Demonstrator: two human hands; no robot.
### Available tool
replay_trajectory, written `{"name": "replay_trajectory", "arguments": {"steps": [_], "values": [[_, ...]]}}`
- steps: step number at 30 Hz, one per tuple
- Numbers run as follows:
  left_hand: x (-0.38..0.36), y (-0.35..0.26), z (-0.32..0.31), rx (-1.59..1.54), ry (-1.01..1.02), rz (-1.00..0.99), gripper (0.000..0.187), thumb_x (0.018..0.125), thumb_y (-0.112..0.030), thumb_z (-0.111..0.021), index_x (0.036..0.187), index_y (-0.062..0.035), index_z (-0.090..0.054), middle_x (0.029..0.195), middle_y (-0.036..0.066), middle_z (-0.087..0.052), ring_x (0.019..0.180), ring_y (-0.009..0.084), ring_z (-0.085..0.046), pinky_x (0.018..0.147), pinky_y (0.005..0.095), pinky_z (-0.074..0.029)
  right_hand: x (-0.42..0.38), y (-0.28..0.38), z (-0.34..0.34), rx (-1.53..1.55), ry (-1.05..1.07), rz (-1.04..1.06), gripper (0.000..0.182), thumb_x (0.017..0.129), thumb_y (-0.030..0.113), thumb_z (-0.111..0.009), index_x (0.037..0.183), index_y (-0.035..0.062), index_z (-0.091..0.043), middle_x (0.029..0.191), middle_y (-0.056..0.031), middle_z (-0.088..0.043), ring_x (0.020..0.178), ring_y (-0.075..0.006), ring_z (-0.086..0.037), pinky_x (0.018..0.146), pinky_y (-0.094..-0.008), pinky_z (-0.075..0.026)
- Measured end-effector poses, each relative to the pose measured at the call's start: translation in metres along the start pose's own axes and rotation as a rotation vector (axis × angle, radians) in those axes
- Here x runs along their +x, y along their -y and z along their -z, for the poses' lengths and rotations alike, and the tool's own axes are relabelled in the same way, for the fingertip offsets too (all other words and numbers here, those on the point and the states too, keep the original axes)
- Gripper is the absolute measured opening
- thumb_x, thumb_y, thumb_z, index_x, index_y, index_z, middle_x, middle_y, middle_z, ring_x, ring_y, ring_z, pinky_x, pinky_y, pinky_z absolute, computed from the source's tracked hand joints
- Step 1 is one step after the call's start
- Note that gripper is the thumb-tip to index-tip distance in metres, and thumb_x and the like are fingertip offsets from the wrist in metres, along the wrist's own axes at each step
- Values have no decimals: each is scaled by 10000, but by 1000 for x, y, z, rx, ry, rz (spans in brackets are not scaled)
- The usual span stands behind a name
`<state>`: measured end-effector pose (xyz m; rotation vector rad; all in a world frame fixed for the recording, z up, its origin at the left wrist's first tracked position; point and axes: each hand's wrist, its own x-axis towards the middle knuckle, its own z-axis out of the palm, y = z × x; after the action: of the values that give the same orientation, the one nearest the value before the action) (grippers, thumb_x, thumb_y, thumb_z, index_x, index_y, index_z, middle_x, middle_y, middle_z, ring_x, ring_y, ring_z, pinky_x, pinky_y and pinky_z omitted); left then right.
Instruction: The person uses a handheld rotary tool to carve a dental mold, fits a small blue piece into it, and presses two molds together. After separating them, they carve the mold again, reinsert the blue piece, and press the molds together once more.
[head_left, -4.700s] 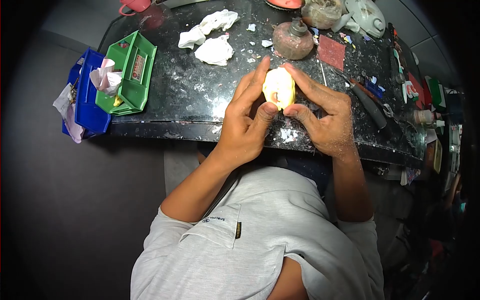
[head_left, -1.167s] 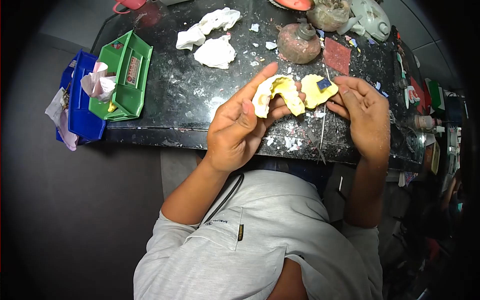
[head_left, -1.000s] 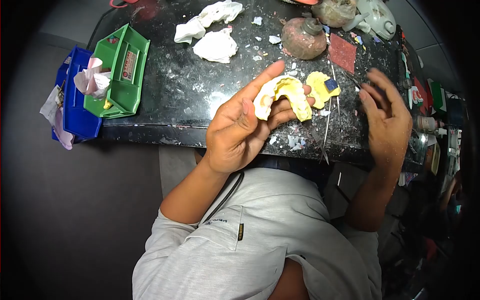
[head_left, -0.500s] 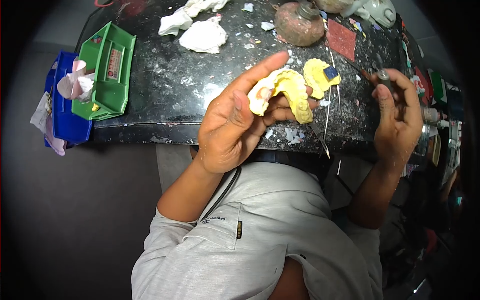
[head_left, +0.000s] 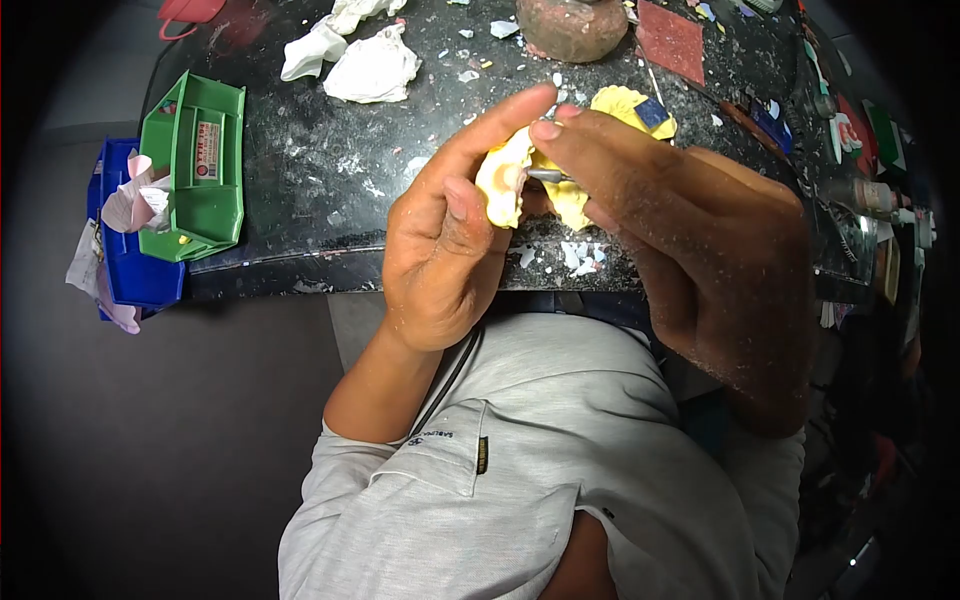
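Note:
My left hand (head_left: 440, 240) grips a yellow horseshoe-shaped dental cast (head_left: 503, 190) between thumb and fingers, above the table's near edge. A pinkish-white patch shows on its left end. From the right, my right hand (head_left: 710, 240) closes around a metal-tipped handpiece (head_left: 545, 175); most of its body is hidden by the fingers. Its tip meets the cast beside the patch, though actual contact is hard to tell. Behind my right fingers, a second yellow dental cast (head_left: 615, 98) lies on the table with a dark blue piece (head_left: 652, 113) on it.
Green (head_left: 235, 165) and blue (head_left: 150, 285) bins stand at the left, with crumpled paper in them. Crumpled white tissue (head_left: 375, 65), a round brownish pot (head_left: 572, 30) and a red square sheet (head_left: 670, 42) lie farther back. Pale chips (head_left: 580, 258) litter the black table (head_left: 320, 190).
My right hand has swung left from the table's right side, bringing the handpiece tip to the cast. My left hand has turned the cast slightly. The view has shifted a little.

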<state>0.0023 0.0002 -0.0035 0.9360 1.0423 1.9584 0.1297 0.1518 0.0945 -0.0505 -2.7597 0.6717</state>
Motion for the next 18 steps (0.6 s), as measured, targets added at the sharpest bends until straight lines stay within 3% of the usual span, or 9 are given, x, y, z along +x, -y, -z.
{"name": "replay_trajectory", "arguments": {"steps": [4,5,7,18], "values": [[3,0,-3,-3,22,-37,757,1103,-500,-338,1537,116,-266,1628,272,-294,1396,304,-505,1109,421,-486,-1,2,-1,-47,16,3,477,831,-47,-686,1283,104,-697,1238,-109,-733,770,-252,-722,661,-339,-570],[3,1,-4,-2,22,-37,757,1103,-500,-338,1537,116,-266,1628,272,-294,1396,304,-505,1109,421,-486,0,3,-1,-46,16,3,477,831,-47,-686,1283,104,-697,1238,-109,-733,770,-252,-722,661,-339,-570],[2,5,-7,-154,-34,-112,632,1113,-391,-417,1492,115,-393,1537,241,-463,1346,262,-545,1064,391,-499,0,4,-1,-11,-10,7,478,833,-54,-690,1286,97,-694,1249,-109,-729,796,-253,-731,657,-339,-573],[3,6,-6,-152,-45,-103,650,1110,-414,-424,1489,115,-405,1507,225,-494,1346,256,-542,1068,390,-489,0,-1,-2,-124,46,58,453,863,-29,-680,1302,82,-684,1266,-115,-719,829,-239,-744,674,-341,-590]]}}
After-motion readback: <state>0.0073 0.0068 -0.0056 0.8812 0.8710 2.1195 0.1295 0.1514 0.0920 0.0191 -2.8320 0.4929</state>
